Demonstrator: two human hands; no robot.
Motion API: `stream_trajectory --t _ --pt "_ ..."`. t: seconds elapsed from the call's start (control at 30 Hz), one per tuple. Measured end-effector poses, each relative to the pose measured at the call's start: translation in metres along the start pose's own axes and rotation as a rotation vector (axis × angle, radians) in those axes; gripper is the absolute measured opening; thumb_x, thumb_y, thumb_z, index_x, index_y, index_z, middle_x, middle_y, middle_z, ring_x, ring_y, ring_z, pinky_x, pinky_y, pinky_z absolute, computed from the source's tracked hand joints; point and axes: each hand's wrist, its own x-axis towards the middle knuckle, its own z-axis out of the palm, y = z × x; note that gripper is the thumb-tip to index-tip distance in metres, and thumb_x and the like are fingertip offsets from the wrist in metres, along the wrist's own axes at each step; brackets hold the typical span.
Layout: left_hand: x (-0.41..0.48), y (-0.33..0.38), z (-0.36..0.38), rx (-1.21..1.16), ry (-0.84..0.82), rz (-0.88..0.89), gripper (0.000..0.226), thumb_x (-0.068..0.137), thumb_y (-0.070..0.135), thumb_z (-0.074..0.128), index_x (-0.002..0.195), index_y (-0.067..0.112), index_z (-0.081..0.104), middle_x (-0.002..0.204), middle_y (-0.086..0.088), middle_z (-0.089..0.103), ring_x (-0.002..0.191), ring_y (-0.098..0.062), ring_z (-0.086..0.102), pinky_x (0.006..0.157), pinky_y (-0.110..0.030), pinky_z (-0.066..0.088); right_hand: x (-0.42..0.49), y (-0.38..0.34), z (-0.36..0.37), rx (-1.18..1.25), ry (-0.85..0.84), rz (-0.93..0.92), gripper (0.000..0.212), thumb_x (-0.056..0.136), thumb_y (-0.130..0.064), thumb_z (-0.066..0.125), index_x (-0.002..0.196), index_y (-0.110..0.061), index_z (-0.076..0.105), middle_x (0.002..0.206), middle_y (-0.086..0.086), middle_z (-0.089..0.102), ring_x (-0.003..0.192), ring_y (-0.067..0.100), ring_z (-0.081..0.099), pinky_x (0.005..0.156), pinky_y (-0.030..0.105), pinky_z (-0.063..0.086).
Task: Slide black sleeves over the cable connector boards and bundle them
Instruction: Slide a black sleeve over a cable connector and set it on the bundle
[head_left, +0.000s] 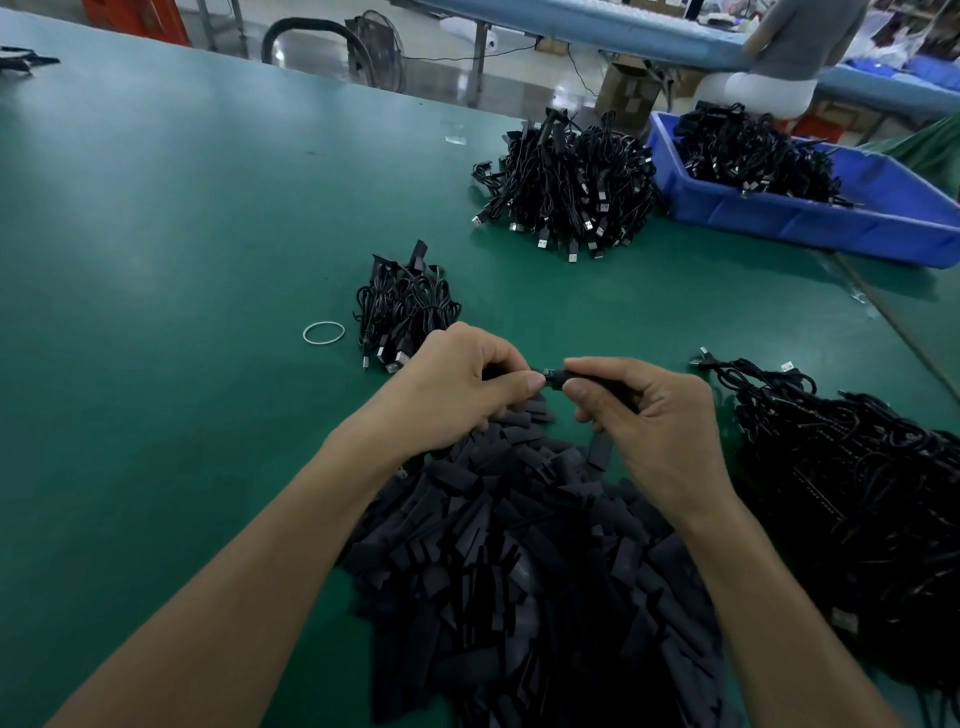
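Pinching the connector board (548, 371) with my left hand (457, 387), I grip a black sleeve (592, 376) in my right hand (654, 421), above the near sleeve pile (519, 571). Wide green table (182, 234) runs left and far.

Table (156, 234): green surface
Fan (376, 49): on floor, far side
Cardboard box (626, 91): beside seated person (800, 41)
Red crate (140, 18): far left

The connector board (548, 372) is too small to make out (sleeve pile (519, 571) cut off below).
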Motion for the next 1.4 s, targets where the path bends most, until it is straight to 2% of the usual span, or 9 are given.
stream_trajectory --t 0.23,0.47,0.6,0.77,1.0,1.1,1.23,1.37,1.4 --pt "0.000 0.001 0.000 -0.019 -0.027 0.005 0.018 0.096 0.023 0.067 0.079 0.027 0.071 0.064 0.015 0.069 0.051 -0.003 0.060 0.055 -0.015 0.049 0.000 0.002 -0.003 -0.014 0.005 0.002 0.021 0.087 -0.014 0.075 0.091 -0.034 0.072 0.076 -0.007 0.074 0.063 0.010 0.069 0.061 0.023 0.055" --pt "0.000 0.001 0.000 -0.048 -0.061 0.007 0.016 0.095 0.020 0.067 0.082 0.015 0.075 0.071 -0.007 0.072 0.054 -0.013 0.061 0.055 -0.021 0.052 0.000 0.000 0.001 0.039 -0.038 0.027 0.023 0.084 -0.014 0.076 0.096 -0.034 0.073 0.078 -0.004 0.075 0.065 0.008 0.068 0.065 0.020 0.054" --pt "-0.001 0.000 0.002 -0.092 -0.046 -0.011 0.017 0.096 0.020 0.067 0.082 0.016 0.074 0.068 0.001 0.073 0.053 -0.008 0.061 0.055 -0.018 0.051 -0.001 -0.001 0.005 0.029 0.115 0.063 0.036 0.077 -0.029 0.081 0.104 -0.046 0.065 0.079 -0.008 0.074 0.072 0.010 0.072 0.069 0.025 0.057" --pt "0.000 0.000 0.005 -0.123 0.003 -0.030 0.017 0.096 0.020 0.066 0.082 0.018 0.074 0.068 0.003 0.073 0.054 -0.009 0.064 0.054 -0.019 0.053 -0.008 -0.001 0.020 0.083 0.369 0.080 0.022 0.080 -0.029 0.081 0.096 -0.039 0.069 0.082 -0.010 0.075 0.078 0.011 0.074 0.075 0.039 0.062" --pt "0.001 0.001 0.010 -0.152 0.060 -0.016 0.020 0.097 0.018 0.065 0.079 0.022 0.074 0.067 0.006 0.074 0.053 -0.008 0.063 0.052 -0.019 0.050 -0.010 -0.006 0.035 0.082 0.412 0.064 0.036 0.085 -0.024 0.079 0.119 -0.030 0.067 0.093 -0.007 0.076 0.084 0.012 0.074 0.081 0.040 0.061" --pt "0.000 0.003 0.013 -0.191 0.028 0.001 0.020 0.097 0.018 0.066 0.080 0.022 0.075 0.064 0.009 0.072 0.054 -0.002 0.063 0.052 -0.014 0.048 -0.008 -0.011 0.038 0.100 0.401 0.057 0.037 0.085 -0.020 0.079 0.115 -0.037 0.068 0.091 -0.008 0.076 0.082 0.010 0.075 0.081 0.038 0.062" --pt "0.000 0.005 0.018 -0.279 0.055 0.008 0.017 0.097 0.020 0.067 0.081 0.021 0.074 0.066 0.008 0.072 0.057 -0.003 0.065 0.056 -0.018 0.050 -0.001 -0.017 0.035 0.083 0.390 0.035 0.034 0.087 -0.021 0.077 0.104 -0.049 0.066 0.085 -0.015 0.075 0.081 0.007 0.073 0.077 0.038 0.062" --pt "0.001 0.006 0.015 -0.238 0.069 0.024 0.005 0.092 0.024 0.073 0.091 0.020 0.074 0.074 0.009 0.074 0.066 -0.004 0.068 0.067 -0.024 0.056 0.004 -0.021 0.032 0.177 0.382 0.084 0.029 0.088 -0.015 0.074 0.098 -0.040 0.065 0.081 -0.005 0.075 0.077 0.012 0.073 0.073 0.038 0.062" --pt "0.001 0.004 0.012 -0.198 0.048 0.025 0.010 0.089 0.027 0.076 0.097 0.022 0.074 0.082 0.009 0.075 0.073 -0.005 0.070 0.073 -0.026 0.058 0.005 -0.022 0.031 0.224 0.382 0.100 0.027 0.089 -0.011 0.073 0.098 -0.035 0.065 0.081 -0.004 0.076 0.076 0.013 0.073 0.071 0.035 0.062"
